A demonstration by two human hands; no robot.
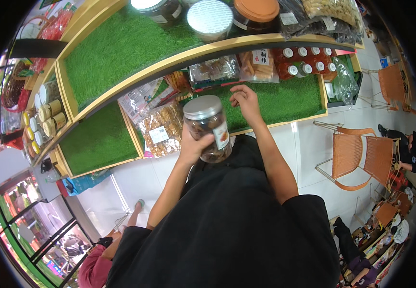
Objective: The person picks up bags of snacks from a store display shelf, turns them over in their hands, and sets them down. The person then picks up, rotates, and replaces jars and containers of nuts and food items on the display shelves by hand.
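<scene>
My left hand grips a clear plastic jar with a silver lid and a label on its side. Dark brown pieces show through its wall. To the right of the jar, my right hand hangs over the green turf lining of the lower shelf, fingers loosely curled and holding nothing. Left of the jar lies a clear bag of golden-brown snacks with a white sticker. Behind my hands are a bag of pale sticks and a clear-wrapped package.
Several white-capped bottles stand at the lower shelf's right. The upper shelf's wooden edge overhangs it, with a white-lidded jar and an orange-lidded jar above. An orange chair is at right. People sit nearby at both sides.
</scene>
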